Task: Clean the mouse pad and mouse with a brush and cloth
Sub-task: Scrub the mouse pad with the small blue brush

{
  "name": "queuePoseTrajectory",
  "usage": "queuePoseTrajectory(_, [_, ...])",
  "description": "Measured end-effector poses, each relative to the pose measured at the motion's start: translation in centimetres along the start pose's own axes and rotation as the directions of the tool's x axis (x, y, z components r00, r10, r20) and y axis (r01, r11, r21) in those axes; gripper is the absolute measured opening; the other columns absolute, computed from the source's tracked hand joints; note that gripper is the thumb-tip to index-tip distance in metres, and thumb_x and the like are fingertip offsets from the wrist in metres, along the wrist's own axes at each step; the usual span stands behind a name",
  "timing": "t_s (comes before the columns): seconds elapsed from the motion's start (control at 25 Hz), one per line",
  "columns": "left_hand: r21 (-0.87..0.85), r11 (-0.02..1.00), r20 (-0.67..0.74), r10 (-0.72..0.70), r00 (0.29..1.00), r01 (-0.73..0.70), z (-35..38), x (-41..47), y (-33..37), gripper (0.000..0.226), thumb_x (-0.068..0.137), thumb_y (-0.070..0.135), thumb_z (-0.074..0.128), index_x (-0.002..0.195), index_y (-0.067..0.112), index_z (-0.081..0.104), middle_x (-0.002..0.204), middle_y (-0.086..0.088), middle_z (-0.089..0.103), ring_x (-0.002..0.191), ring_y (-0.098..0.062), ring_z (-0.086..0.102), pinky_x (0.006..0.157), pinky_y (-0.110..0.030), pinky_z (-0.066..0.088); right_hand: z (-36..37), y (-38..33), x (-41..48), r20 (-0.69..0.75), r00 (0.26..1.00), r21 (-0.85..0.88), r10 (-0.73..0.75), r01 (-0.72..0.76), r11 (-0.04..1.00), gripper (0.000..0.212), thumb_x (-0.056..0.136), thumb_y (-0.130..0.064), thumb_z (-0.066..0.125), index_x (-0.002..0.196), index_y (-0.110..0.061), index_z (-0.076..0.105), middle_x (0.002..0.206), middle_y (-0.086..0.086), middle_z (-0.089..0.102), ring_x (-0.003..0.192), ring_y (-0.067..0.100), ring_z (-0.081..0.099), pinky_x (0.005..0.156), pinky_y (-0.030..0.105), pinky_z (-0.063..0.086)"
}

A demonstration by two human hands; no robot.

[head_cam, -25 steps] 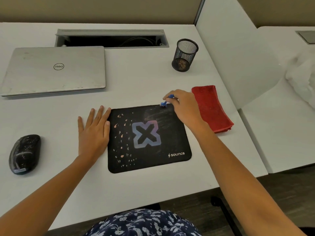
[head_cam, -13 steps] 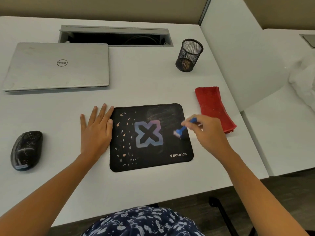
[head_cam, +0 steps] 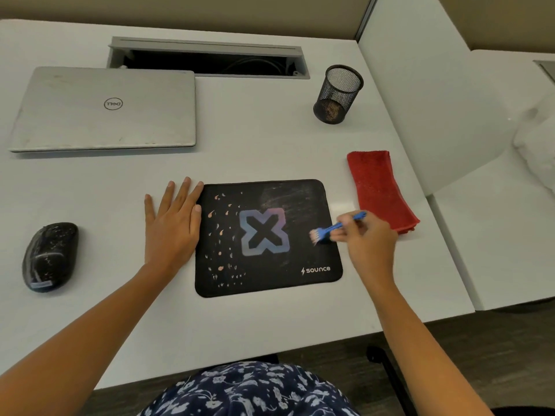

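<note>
On the worktop (head_cam: pixel 255 145), the right grip (head_cam: pixel 365 238) pinches a blue brush (head_cam: pixel 336 228), bristles on the mouse pad (head_cam: pixel 264 280) to its left; the left grip (head_cam: pixel 171 226) lies flat against the pad's edge, the mouse (head_cam: pixel 49 256) farther left.

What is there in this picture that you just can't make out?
All in the head view:
- Brush: its bristles are motion-blurred, so contact with the pad is unclear; the right hand covers mid-handle.
- Mesh cup: something brownish inside, too small and veiled by the mesh.
- Desk slot: its inside is in shadow.
- White heap: cut off by the right edge.
- Mouse: pale specks, too small to tell dust from pattern.
</note>
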State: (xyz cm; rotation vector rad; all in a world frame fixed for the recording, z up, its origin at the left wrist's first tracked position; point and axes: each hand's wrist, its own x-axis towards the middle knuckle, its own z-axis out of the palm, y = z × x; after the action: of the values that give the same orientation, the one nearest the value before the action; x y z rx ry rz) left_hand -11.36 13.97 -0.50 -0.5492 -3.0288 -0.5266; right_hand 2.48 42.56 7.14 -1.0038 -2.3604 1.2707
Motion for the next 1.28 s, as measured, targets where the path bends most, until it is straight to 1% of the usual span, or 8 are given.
queuePoseTrajectory(0.08, [0.000,1.000,0.006,0.001,1.000,-0.001,0.0,0.1,-0.1,0.055,0.099,0.045,0.008,0.152,0.032,0.018,0.159,0.004,0.019,0.148,-0.020,0.007,0.118,-0.051,-0.004,0.5,-0.3,-1.6,0.104,0.994,0.040,0.024,-0.028,0.999,0.012,0.093,-0.019,0.059,0.092,-0.011,0.068,0.076,-0.001,0.072,0.067,0.008,0.071,0.072,0.025,0.058])
queuePoseTrajectory(0.28, [0.003,1.000,0.001,0.001,1.000,-0.001,0.1,0.1,-0.1,0.056,0.099,0.047,0.007,0.152,0.032,0.018,0.159,0.003,0.019,0.148,-0.020,0.007,0.118,-0.050,-0.005,-0.7,1.4,0.3,-0.162,0.955,0.210,0.249,-0.213,0.954,0.012,0.092,-0.023,0.061,0.090,-0.014,0.067,0.077,0.002,0.073,0.071,0.013,0.072,0.081,0.042,0.058])
queuePoseTrajectory(0.44, [0.009,1.000,0.006,0.005,1.000,-0.005,0.2,0.1,-0.1,0.055,0.099,0.046,0.008,0.152,0.032,0.017,0.159,0.003,0.018,0.148,-0.020,0.007,0.118,-0.050,-0.005,3.2,-0.3,-2.0,0.179,0.967,0.227,0.180,-0.219,0.949,0.012,0.092,-0.018,0.060,0.094,-0.011,0.070,0.078,0.006,0.074,0.073,0.015,0.073,0.084,0.039,0.057])
queuePoseTrajectory(0.68, [0.008,1.000,-0.006,0.006,1.000,-0.006,0.2,0.1,-0.1,0.053,0.100,0.043,0.011,0.152,0.032,0.018,0.159,0.003,0.020,0.148,-0.021,0.009,0.118,-0.050,-0.004,1.2,0.1,2.6,-0.170,0.959,0.259,0.228,-0.180,0.949,0.010,0.092,-0.015,0.060,0.084,-0.014,0.066,0.070,-0.003,0.070,0.065,0.010,0.072,0.079,0.039,0.059])
queuePoseTrajectory(0.84, [0.011,1.000,0.001,0.005,1.000,-0.005,0.1,0.1,-0.1,0.055,0.099,0.044,0.009,0.152,0.032,0.018,0.159,0.003,0.019,0.148,-0.020,0.007,0.118,-0.049,-0.005,5.7,-1.7,0.4,0.146,0.987,0.150,0.060,-0.082,0.985,0.017,0.091,-0.022,0.061,0.097,-0.007,0.069,0.082,0.006,0.073,0.073,0.010,0.072,0.075,0.021,0.057])
queuePoseTrajectory(0.92, [0.011,1.000,-0.002,0.002,1.000,-0.002,0.1,0.1,-0.1,0.055,0.099,0.044,0.009,0.152,0.032,0.018,0.159,0.003,0.019,0.148,-0.020,0.007,0.119,-0.049,-0.005,5.5,-2.0,1.9,0.029,0.999,0.131,0.038,-0.041,0.991,0.015,0.092,-0.021,0.060,0.094,-0.009,0.068,0.079,0.004,0.073,0.070,0.006,0.070,0.071,0.010,0.052])
queuePoseTrajectory(1.04, [0.008,1.000,-0.001,-0.003,1.000,0.003,0.1,0.1,-0.1,0.055,0.099,0.045,0.010,0.152,0.032,0.018,0.159,0.003,0.019,0.148,-0.020,0.007,0.119,-0.049,-0.005,3.7,-2.4,4.5,-0.181,0.983,0.081,0.004,0.011,0.997,0.010,0.094,-0.019,0.059,0.086,-0.015,0.065,0.074,0.001,0.070,0.069,0.010,0.070,0.075,0.021,0.055])
queuePoseTrajectory(1.28, [0.008,1.000,-0.001,-0.002,1.000,0.002,0.2,0.2,-0.2,0.056,0.099,0.045,0.008,0.152,0.031,0.019,0.159,0.004,0.019,0.148,-0.019,0.008,0.119,-0.049,-0.004,6.9,-3.9,2.9,0.113,0.975,-0.044,-0.193,0.199,0.979,0.022,0.094,-0.026,0.057,0.105,-0.010,0.067,0.097,0.005,0.069,0.086,0.009,0.065,0.070,0.006,0.049])
